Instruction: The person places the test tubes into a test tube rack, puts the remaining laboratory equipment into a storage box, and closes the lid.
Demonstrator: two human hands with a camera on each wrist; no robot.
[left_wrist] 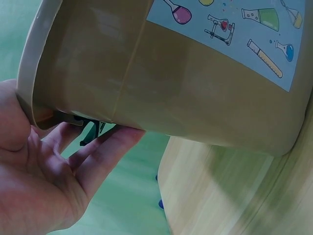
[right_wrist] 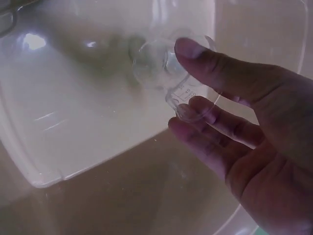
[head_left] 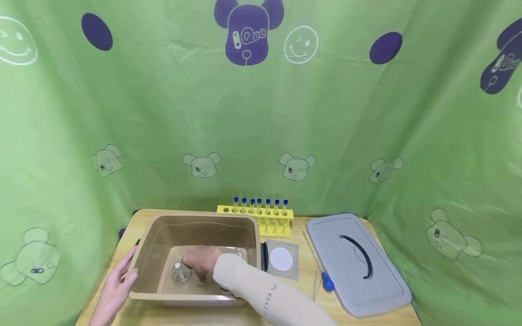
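A brown plastic bin (head_left: 140, 271) stands at the left of the wooden table. My left hand (head_left: 114, 290) grips its left rim, the thumb above and the fingers beneath, near a black clip (left_wrist: 89, 133). My right hand (head_left: 201, 260) reaches down inside the bin. Its thumb and fingers hold a clear glass vessel (right_wrist: 188, 93) with printed volume marks; the vessel's full shape is partly hidden by the fingers. To the left of that hand, in the head view, a clear flask (head_left: 180, 275) with a white top stands on the bin floor.
Behind the bin is a yellow rack (head_left: 281, 231) of blue-capped test tubes. To its right lie a wire gauze square (head_left: 281, 259) with a white disc, a blue rubber bulb (head_left: 327, 283), and a grey lid (head_left: 346, 276) with a black handle.
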